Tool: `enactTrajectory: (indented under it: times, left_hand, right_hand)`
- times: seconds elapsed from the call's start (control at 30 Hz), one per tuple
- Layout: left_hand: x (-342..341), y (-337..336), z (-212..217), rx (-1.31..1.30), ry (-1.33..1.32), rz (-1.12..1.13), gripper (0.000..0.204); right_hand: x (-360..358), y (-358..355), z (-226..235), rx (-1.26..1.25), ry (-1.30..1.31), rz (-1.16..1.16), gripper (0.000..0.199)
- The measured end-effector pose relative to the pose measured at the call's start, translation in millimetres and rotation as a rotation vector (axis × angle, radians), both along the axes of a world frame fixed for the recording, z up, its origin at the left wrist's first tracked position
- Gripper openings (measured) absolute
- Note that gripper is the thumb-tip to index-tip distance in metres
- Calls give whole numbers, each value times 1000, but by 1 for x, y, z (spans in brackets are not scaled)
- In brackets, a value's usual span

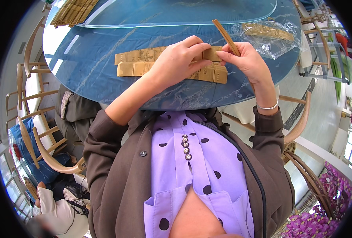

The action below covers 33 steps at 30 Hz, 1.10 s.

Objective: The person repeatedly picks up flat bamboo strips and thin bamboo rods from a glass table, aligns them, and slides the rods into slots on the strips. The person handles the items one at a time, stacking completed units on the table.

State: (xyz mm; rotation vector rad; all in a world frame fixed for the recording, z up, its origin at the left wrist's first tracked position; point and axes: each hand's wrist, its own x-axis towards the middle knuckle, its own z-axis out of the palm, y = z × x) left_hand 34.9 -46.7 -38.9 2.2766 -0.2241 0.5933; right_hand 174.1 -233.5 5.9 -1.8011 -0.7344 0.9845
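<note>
- The left hand (176, 61) lies on the paper chopstick sleeves (144, 62) near the surface's (88, 59) near edge. Its fingers curl down and pinch the end of one sleeve (212, 53) between thumb and fingertips.
- The right hand (245, 59) holds a pair of brown chopsticks (226, 36), thumb and fingers pressed together around the lower part. The sticks slant up and away toward the far edge, and their lower end meets the sleeve's mouth.
- The sleeves are thin printed tan paper, very light and floppy. They look easy to crease or tear at the open end, so a soft pinch close to the mouth seems the best hold.
- The chopsticks look like stiff, light wood or bamboo with a smooth finish that may slip. A hold low on the shafts, near the entering end, should keep both sticks together.
- A clear plastic bag (271, 35) with more tan sleeves lies toward the surface's right edge. It looks crinkly and slippery.
- A stack of chopsticks (71, 12) sits at the far left edge, beside a glass turntable (176, 14).
- The surface is glossy blue marbled stone, so loose paper would likely slide on it.
</note>
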Motion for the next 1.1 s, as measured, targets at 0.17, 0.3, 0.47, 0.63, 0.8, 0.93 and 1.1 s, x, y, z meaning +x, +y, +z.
enactTrajectory:
  times: [0.17, 0.3, 0.47, 0.63, 0.8, 0.93, 1.1]
  left_hand:
    - [-1, 1, 7, -95, 42, 15, 33]
    - [0, 5, 5, -111, 30, 35, 33]
    - [0, 4, 4, -143, 24, 32, 30]
    - [0, 4, 2, -125, 19, 35, 31]
    - [-1, 4, 2, -112, 20, 34, 32]
    - [-1, 4, 6, -102, 73, 22, 33]
    - [0, 4, 3, -101, 39, 22, 32]
  right_hand:
    - [-2, 0, 5, 12, 10, -21, 25]
    - [-1, -1, 9, 38, 6, -50, 26]
    - [-1, 1, 10, 13, 98, -81, 27]
    - [-11, 3, 10, 124, 80, -94, 25]
    - [-5, 0, 11, 115, 112, -93, 24]
    - [-4, 0, 11, 93, 115, -81, 24]
    - [-2, 0, 5, 116, 116, -69, 22]
